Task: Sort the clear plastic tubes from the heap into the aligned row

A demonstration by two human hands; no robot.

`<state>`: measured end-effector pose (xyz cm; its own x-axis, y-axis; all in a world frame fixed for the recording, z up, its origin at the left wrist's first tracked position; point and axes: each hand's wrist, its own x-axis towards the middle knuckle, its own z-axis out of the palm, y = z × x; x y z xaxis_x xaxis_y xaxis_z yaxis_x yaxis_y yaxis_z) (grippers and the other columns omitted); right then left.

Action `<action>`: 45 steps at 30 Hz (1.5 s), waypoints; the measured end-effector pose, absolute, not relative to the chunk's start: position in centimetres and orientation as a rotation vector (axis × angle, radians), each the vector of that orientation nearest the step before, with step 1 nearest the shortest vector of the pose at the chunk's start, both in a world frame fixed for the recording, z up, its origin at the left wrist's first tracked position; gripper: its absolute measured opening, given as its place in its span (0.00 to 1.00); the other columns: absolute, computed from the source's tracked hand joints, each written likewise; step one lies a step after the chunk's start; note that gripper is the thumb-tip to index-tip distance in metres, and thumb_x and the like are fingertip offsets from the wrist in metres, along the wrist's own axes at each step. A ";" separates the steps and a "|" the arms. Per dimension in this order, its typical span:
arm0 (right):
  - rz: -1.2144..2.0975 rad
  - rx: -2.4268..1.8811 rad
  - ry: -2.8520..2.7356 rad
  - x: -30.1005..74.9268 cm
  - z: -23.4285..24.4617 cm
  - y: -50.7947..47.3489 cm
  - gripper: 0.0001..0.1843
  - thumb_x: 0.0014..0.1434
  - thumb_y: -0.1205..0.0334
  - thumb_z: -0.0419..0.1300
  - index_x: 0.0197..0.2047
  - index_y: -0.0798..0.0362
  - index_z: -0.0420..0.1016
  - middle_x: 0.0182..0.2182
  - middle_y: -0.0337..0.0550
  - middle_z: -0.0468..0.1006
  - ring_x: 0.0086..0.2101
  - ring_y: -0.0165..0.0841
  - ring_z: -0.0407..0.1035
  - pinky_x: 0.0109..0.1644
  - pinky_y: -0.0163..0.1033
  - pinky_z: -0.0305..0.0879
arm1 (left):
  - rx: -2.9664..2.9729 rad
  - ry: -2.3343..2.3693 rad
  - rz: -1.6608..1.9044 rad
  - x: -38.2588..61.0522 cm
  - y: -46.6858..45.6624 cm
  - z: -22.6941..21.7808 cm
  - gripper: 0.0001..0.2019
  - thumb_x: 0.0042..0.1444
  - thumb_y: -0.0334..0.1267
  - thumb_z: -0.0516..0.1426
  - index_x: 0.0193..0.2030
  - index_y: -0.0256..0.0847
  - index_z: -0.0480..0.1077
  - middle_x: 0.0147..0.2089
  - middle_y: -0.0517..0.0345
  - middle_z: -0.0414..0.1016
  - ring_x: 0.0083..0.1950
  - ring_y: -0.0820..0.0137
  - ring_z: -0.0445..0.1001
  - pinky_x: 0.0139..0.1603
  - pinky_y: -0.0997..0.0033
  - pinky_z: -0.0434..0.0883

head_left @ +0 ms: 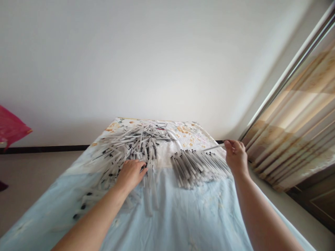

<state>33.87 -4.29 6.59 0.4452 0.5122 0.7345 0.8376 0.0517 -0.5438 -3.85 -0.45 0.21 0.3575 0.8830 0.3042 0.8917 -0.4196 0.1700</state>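
Observation:
My right hand, raised at the right edge of the table, pinches one end of a slim, pale grey pen. The pen points left, over the far end of a neat row of similar pens with dark tips, laid side by side. My left hand rests on a loose, tangled pile of white and clear strips and dark slim pieces. Its fingers curl around a spot in the pile near a black piece; what they hold is partly hidden and too small to make out.
A table is spread with a light blue and floral cloth. Behind it rises a white wall. A patterned curtain hangs at the right. Something bright pink juts in at the left. Several black-ended pieces lie near my left forearm.

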 end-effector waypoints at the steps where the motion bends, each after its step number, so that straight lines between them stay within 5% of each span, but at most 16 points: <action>1: -0.350 -1.607 -1.262 34.3 7.5 -3.7 0.20 0.54 0.49 0.49 0.36 0.55 0.72 0.33 0.49 0.72 0.34 0.36 0.64 0.36 0.39 0.60 | -2.568 -1.678 -0.546 -3.8 -0.4 0.2 0.13 0.51 0.45 0.51 0.36 0.42 0.72 0.33 0.51 0.74 0.36 0.63 0.70 0.40 0.66 0.59; 4: -0.260 -1.663 -1.481 34.5 9.8 -1.5 0.18 0.56 0.53 0.46 0.41 0.55 0.71 0.29 0.46 0.74 0.31 0.35 0.67 0.35 0.38 0.60 | -2.563 -1.690 -0.552 -3.8 -0.3 0.2 0.13 0.52 0.44 0.50 0.36 0.42 0.72 0.33 0.51 0.74 0.37 0.63 0.70 0.41 0.65 0.59; 7: -0.247 -1.809 -1.806 33.2 10.3 1.0 0.17 0.58 0.56 0.46 0.42 0.51 0.72 0.36 0.46 0.75 0.36 0.36 0.67 0.40 0.39 0.58 | -2.545 -1.714 -0.588 -3.8 -0.3 0.3 0.13 0.51 0.44 0.50 0.36 0.42 0.72 0.34 0.51 0.73 0.37 0.62 0.70 0.43 0.64 0.59; 13: -0.101 -2.081 -2.215 29.8 6.1 4.1 0.15 0.58 0.56 0.47 0.40 0.44 0.74 0.37 0.42 0.76 0.40 0.38 0.67 0.46 0.46 0.52 | -2.498 -1.724 -0.649 -4.3 -0.4 0.4 0.12 0.51 0.43 0.50 0.35 0.43 0.73 0.32 0.51 0.72 0.38 0.62 0.69 0.44 0.62 0.58; 20: -0.176 -1.972 -2.084 26.9 5.4 3.1 0.18 0.59 0.55 0.45 0.49 0.47 0.68 0.39 0.46 0.74 0.42 0.38 0.66 0.47 0.46 0.51 | -2.526 -1.669 -0.644 -4.0 -0.7 0.5 0.13 0.52 0.42 0.50 0.28 0.40 0.74 0.28 0.50 0.71 0.35 0.61 0.68 0.43 0.61 0.57; 25: 0.102 -1.411 -2.030 20.6 6.2 0.0 0.16 0.59 0.57 0.47 0.44 0.49 0.71 0.36 0.43 0.75 0.36 0.32 0.68 0.41 0.36 0.58 | -2.582 -1.650 -0.715 -2.6 -1.5 0.0 0.14 0.51 0.44 0.51 0.24 0.40 0.73 0.28 0.50 0.70 0.36 0.61 0.68 0.45 0.59 0.56; 34: 0.320 -1.317 -2.033 14.4 1.7 -1.4 0.11 0.56 0.61 0.52 0.40 0.48 0.74 0.31 0.40 0.77 0.34 0.33 0.69 0.43 0.39 0.57 | -2.625 -1.679 -0.608 -2.2 -2.0 -0.7 0.10 0.46 0.42 0.54 0.21 0.40 0.70 0.28 0.51 0.69 0.37 0.61 0.67 0.46 0.59 0.53; 45: 0.354 -1.288 -1.819 15.0 -1.0 -1.5 0.13 0.56 0.63 0.50 0.40 0.52 0.73 0.31 0.44 0.74 0.32 0.32 0.67 0.38 0.35 0.62 | -2.522 -1.783 -1.106 -3.6 -0.7 1.0 0.09 0.53 0.40 0.48 0.32 0.41 0.67 0.33 0.54 0.71 0.37 0.67 0.69 0.38 0.68 0.62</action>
